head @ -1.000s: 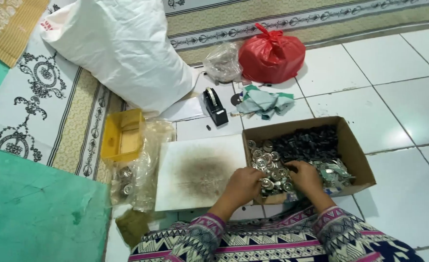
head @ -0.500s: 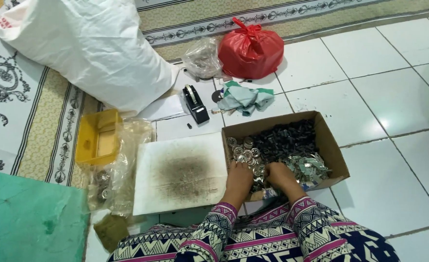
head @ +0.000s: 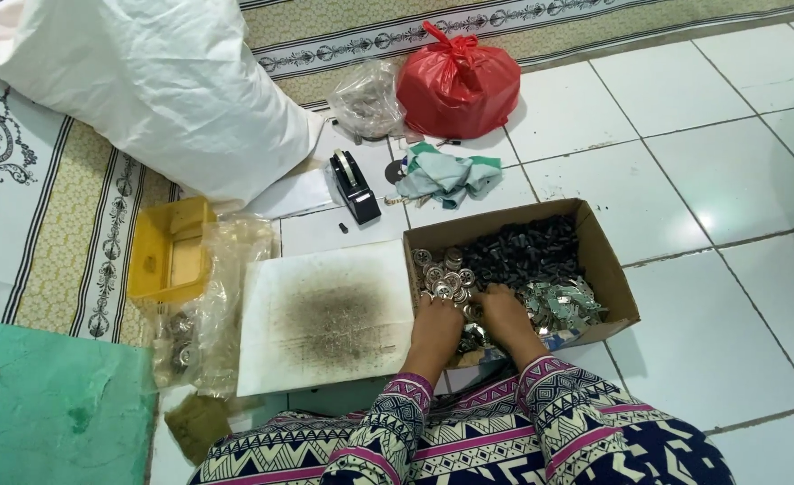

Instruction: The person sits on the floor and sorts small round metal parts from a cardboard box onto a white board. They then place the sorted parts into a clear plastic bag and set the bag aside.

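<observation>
Fingers of the left hand (head: pixel 436 316) and right hand (head: pixel 503 313) are dug side by side into small metal parts inside an open cardboard box (head: pixel 609 269) on the white tiled floor (head: pixel 729 180); whether they pinch anything cannot be told, as the fingertips are buried. The box contents lie in three lots: round silvery discs (head: pixel 440 269) at the near left, dark black pieces (head: pixel 523 251) at the back, flat shiny plates (head: pixel 560 305) at the right. Just left of the box lies a white board (head: pixel 325 314) with a dark smudge at its centre. Farther left are clear plastic bags (head: pixel 226 269) and a yellow tray (head: pixel 171 251). Beyond the box stand a black tape dispenser (head: pixel 355 186), a crumpled green cloth (head: pixel 447 175), a red tied bag (head: pixel 458 79) and a large white sack (head: pixel 145 90).
</observation>
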